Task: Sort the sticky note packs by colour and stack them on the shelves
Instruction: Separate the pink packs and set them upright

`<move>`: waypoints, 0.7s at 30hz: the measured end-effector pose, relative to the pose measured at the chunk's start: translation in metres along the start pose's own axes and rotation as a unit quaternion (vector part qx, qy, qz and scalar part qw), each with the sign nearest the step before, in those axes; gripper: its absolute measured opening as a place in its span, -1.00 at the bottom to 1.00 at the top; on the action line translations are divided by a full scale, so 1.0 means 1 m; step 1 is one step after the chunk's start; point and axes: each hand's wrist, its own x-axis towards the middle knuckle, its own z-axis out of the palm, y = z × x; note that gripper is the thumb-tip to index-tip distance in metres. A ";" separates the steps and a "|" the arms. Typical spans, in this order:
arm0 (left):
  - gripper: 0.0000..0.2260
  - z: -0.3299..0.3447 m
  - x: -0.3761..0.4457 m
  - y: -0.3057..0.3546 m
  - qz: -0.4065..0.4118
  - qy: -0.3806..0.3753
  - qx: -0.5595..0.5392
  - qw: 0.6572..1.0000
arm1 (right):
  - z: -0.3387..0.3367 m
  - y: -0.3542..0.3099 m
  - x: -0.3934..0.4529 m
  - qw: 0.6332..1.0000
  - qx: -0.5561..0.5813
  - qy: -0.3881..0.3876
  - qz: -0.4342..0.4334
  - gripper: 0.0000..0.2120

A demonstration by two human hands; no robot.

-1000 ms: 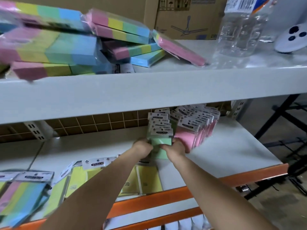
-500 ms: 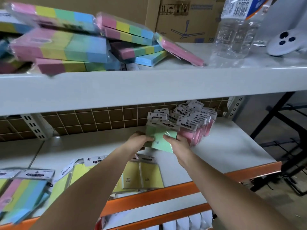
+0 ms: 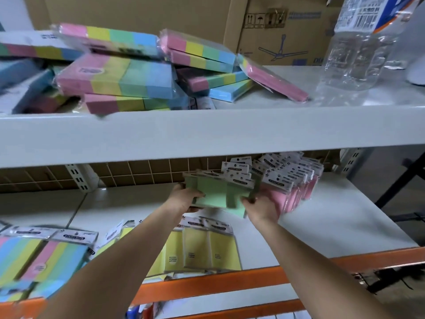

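Now left hand (image 3: pixel 184 200) and right hand (image 3: pixel 262 208) gripping green packs (image 3: pixel 213 192), beside pink packs (image 3: pixel 296 194)

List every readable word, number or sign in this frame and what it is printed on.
"STICKY NOTE": header cards of the pink packs and the multicolour pack.
Handling pictograms and a ceiling-fan drawing: cardboard box.
Barcode on the bottle label: digits and text too blurred.
Small print on the yellow packs: unreadable.

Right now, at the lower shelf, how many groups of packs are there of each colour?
Green packs: 1 group, held
Pink packs: 1 group
Yellow packs: 1 group
Multicolour packs: 1 group
Total: 4 groups
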 end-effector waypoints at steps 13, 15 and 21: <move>-0.74 -0.010 -0.010 0.003 0.001 0.033 -0.004 0.999 | 0.017 -0.017 0.002 0.988 0.121 -0.032 0.085 -0.49; -0.74 -0.010 -0.012 0.003 0.005 0.038 -0.003 0.999 | 0.010 -0.018 0.000 0.984 0.149 -0.026 0.090 -0.61; -0.78 -0.019 -0.027 0.007 0.031 0.044 -0.016 0.998 | -0.007 -0.042 -0.018 0.963 0.265 0.001 0.058 -0.68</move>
